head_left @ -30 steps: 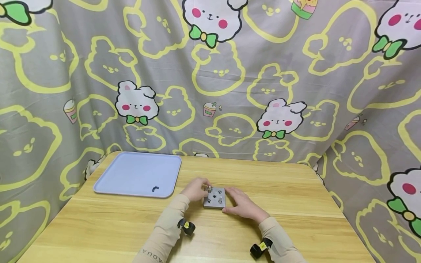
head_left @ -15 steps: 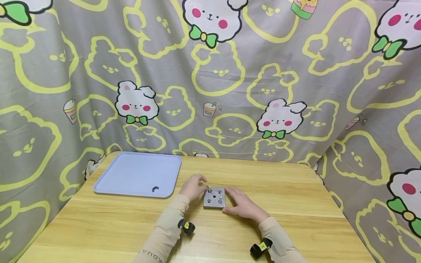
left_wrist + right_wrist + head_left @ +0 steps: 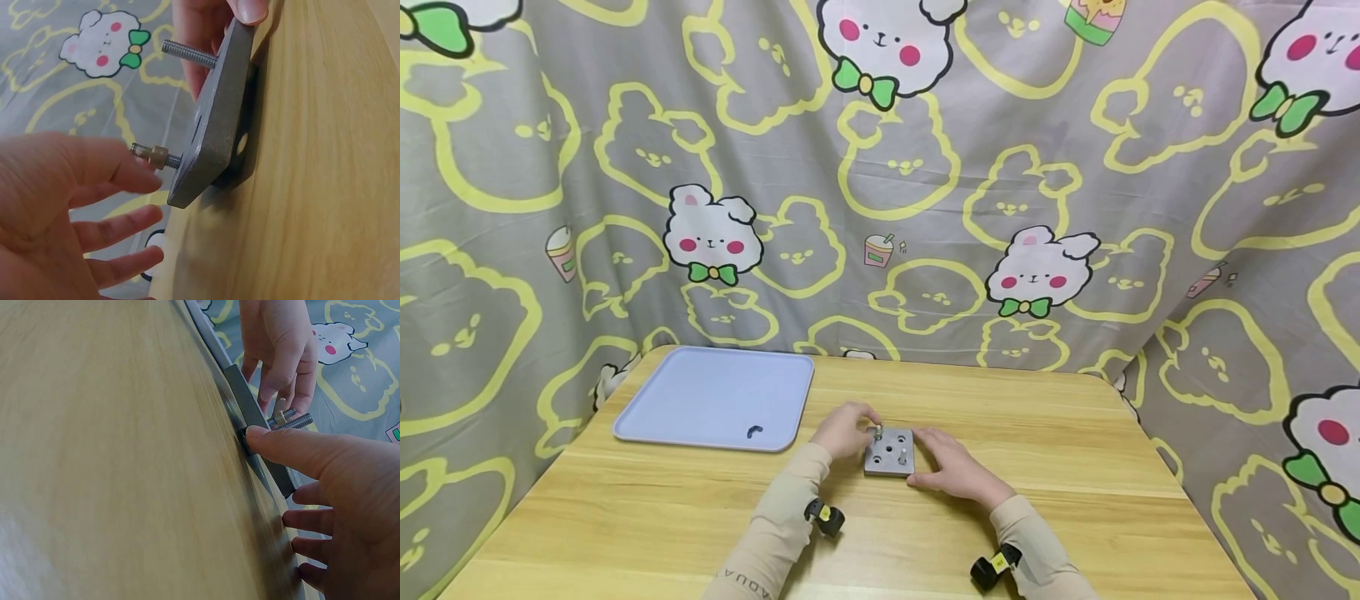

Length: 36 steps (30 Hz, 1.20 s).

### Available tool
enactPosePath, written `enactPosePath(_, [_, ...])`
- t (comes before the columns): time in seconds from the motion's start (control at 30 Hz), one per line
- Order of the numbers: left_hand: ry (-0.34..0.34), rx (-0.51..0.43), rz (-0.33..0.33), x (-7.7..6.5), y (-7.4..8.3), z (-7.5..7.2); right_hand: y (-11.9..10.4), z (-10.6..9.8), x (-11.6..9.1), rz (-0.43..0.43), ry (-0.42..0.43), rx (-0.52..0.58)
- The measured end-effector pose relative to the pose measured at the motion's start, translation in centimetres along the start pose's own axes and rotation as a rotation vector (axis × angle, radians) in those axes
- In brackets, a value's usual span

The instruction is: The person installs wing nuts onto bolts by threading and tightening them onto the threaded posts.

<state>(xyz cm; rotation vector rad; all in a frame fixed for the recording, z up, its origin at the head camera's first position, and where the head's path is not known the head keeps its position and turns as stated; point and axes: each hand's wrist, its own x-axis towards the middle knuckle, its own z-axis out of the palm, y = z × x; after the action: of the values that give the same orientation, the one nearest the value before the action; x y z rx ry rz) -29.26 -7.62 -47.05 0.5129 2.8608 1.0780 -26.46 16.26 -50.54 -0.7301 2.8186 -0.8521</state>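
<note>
A square grey metal plate (image 3: 889, 463) with several holes lies on the wooden table, and two threaded bolts stand up from it. On the far left bolt sits a small brass-coloured nut (image 3: 158, 157), partway along the thread. My left hand (image 3: 844, 431) is at this bolt, its thumb and forefinger spread either side of the nut and the other fingers loosely extended. The second bolt (image 3: 189, 54) has a bare thread. My right hand (image 3: 953, 467) holds the plate's right side, thumb (image 3: 281, 447) at the near edge and forefinger at the far corner.
A pale blue tray (image 3: 715, 392) stands at the back left of the table (image 3: 1037, 417), with a small dark curved piece (image 3: 755, 432) in it. A patterned curtain (image 3: 925, 208) hangs behind the table. Both sleeves carry black wrist cameras.
My left fingers drew back from the nut half a second ago and have come round to it again. The right hand and the plate have stayed in place.
</note>
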Motion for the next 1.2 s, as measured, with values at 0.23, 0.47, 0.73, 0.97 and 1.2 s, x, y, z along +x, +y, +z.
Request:
enactPosePath(0.23, [-0.029,0.0,0.006,0.12,-0.2,0.16,-0.02,0.0,-0.01,-0.013,0.004,-0.001])
enactPosePath(0.47, [0.096,-0.012,-0.068,0.17,-0.32,0.0,-0.22,-0.1,-0.1,-0.008,0.004,0.001])
enactPosePath(0.73, [0.112,0.028,-0.104,0.22,-0.2,-0.05,-0.26,-0.12,-0.02,-0.005,0.004,0.009])
enactPosePath(0.97, [0.034,0.003,-0.037,0.12,0.0,-0.07,-0.16,-0.06,-0.05,-0.001,0.002,0.015])
enactPosePath(1.2, [-0.037,-0.001,-0.013,0.18,0.06,0.06,0.04,0.07,0.02,-0.008,0.006,0.003])
